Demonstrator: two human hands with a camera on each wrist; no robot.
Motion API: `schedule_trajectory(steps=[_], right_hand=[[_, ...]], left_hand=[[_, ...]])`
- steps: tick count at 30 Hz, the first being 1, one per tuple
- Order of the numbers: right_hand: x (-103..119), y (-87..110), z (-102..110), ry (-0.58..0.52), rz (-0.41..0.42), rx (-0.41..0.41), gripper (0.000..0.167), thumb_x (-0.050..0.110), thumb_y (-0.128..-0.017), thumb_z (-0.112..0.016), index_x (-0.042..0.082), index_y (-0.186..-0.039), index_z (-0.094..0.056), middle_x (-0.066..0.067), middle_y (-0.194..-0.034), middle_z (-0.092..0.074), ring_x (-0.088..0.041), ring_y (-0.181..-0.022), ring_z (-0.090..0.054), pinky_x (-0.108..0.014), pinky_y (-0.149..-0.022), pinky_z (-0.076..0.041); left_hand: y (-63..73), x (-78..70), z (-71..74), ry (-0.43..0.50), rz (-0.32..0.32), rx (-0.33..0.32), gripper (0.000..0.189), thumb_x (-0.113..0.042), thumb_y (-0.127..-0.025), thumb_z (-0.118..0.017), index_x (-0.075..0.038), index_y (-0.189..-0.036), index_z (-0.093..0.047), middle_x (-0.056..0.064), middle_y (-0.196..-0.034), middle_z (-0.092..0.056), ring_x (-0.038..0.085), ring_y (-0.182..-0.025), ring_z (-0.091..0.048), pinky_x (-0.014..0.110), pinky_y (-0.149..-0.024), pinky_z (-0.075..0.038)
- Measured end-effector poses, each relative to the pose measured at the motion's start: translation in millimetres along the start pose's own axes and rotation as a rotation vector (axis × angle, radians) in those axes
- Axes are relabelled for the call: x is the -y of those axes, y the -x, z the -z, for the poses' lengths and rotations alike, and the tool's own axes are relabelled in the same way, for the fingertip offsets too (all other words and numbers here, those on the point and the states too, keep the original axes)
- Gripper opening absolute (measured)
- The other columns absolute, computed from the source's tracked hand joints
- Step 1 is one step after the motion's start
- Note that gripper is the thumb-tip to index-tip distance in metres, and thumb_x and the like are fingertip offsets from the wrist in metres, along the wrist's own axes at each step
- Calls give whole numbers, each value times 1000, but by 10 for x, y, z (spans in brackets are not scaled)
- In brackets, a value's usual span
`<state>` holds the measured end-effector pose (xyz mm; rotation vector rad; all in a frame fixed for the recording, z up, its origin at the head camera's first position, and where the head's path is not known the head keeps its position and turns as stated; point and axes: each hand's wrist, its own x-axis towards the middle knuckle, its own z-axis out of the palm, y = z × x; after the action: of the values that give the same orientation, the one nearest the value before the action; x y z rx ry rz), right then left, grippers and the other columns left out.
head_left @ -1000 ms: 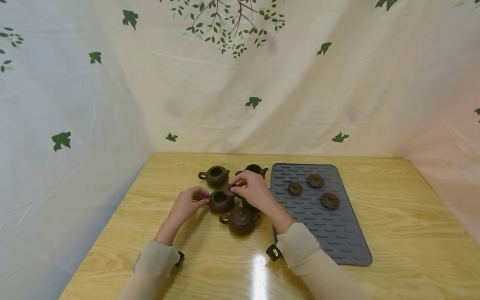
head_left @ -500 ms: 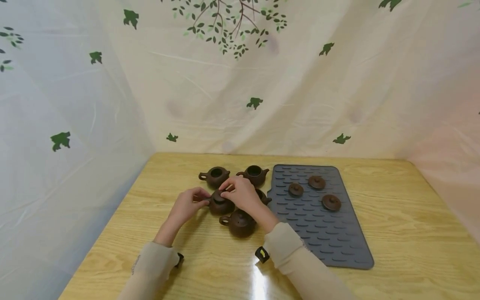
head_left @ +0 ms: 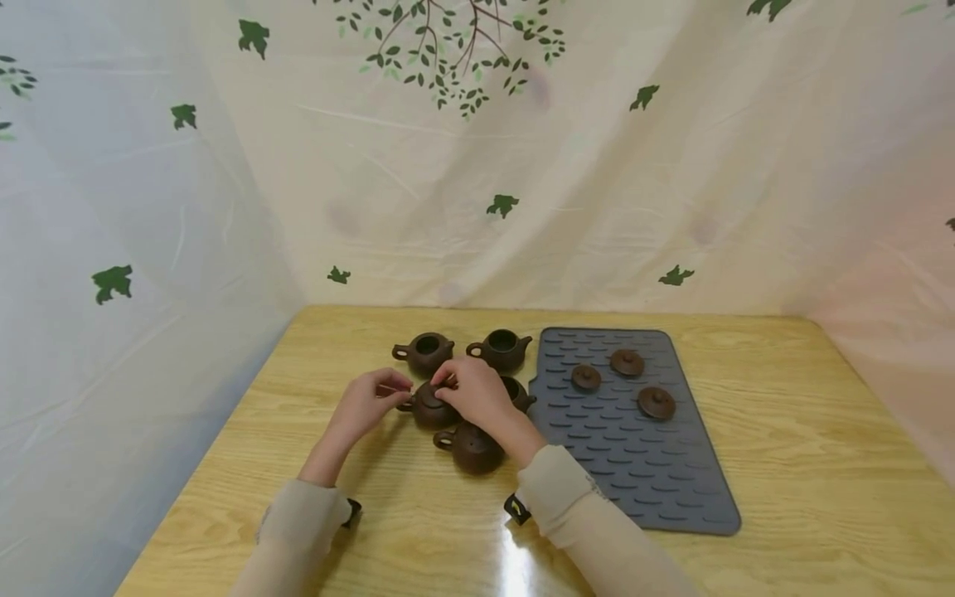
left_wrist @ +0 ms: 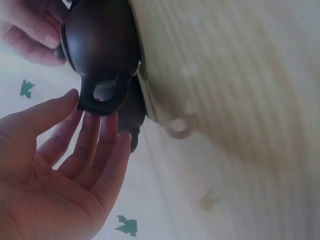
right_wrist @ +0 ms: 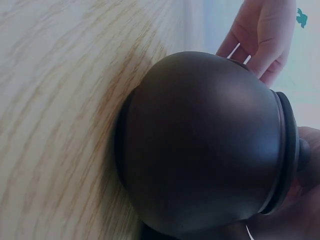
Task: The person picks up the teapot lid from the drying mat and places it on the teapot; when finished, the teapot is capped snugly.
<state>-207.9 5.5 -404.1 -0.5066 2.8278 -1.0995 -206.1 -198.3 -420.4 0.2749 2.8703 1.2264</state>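
Observation:
In the head view, my right hand (head_left: 479,396) pinches the knob of a dark brown lid (head_left: 428,396), which sits on a small clay teapot (head_left: 434,417). Beside that pot's handle (left_wrist: 111,106) is my left hand (left_wrist: 65,185), its fingers extended and thumb tip near or touching the handle. Just in front stands a lidded teapot (head_left: 474,456), partly covered by my right hand. Behind are two lidless teapots, one left (head_left: 423,358) and one right (head_left: 503,355). Another lidless teapot (head_left: 518,393) is half hidden by the right hand.
A grey ridged mat (head_left: 634,464) lies on the wooden table (head_left: 798,464), right of the pots. Three loose lids rest on it: a small lid (head_left: 586,378), a back lid (head_left: 627,361) and a front lid (head_left: 656,403). A patterned curtain (head_left: 418,207) hangs behind.
My right hand has moved left with the lid, bringing it down onto the pot's opening. My left hand has eased slightly away, and more of the handle shows.

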Motion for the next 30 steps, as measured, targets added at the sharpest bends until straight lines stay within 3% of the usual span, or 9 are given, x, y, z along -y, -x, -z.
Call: schedule_trajectory(steps=[4, 13, 19, 26, 30], right_hand=[[3, 17, 12, 6, 1, 9, 8, 19, -93, -71, 19, -101, -73, -2, -109, -67, -19, -97, -67, -34, -81, -57], [-127, 22, 154, -49, 58, -4, 10, 20, -95, -70, 17, -104, -73, -3, -114, -67, -22, -103, -66, -36, -85, -57], [-289, 18, 362, -100, 47, -52, 16, 20, -95, -69, 13, -109, -74, -5, -117, -67, -24, -105, -66, -40, -88, -57], [-552, 102, 642, -117, -11, -88, 18, 20, -96, -67, 11, -111, -72, -7, -115, -68, -25, -103, -66, -43, -88, -56], [-724, 172, 828, -118, -26, -149, 20, 20, -97, -66, 9, -113, -72, -11, -120, -68, -30, -107, -66, -46, -88, -56]], left_hand=[[-53, 22, 34, 11, 4, -18, 18, -14, -95, -67, -4, -110, -71, 14, -110, -73, 33, -104, -70, 45, -87, -58], [-245, 105, 78, 35, 42, -123, 21, -11, -96, -66, -2, -114, -70, 19, -120, -70, 39, -111, -67, 49, -91, -56], [-372, 165, 72, 118, 61, -163, 27, -7, -96, -65, 0, -122, -65, 22, -138, -58, 41, -121, -62, 51, -96, -55], [-505, 252, 37, 176, 105, -168, 33, -7, -97, -63, 1, -128, -61, 24, -136, -59, 40, -126, -59, 49, -101, -52], [-566, 282, 42, 196, 114, -165, 32, -8, -97, -63, 1, -128, -61, 24, -134, -61, 40, -124, -60, 48, -102, -52]])
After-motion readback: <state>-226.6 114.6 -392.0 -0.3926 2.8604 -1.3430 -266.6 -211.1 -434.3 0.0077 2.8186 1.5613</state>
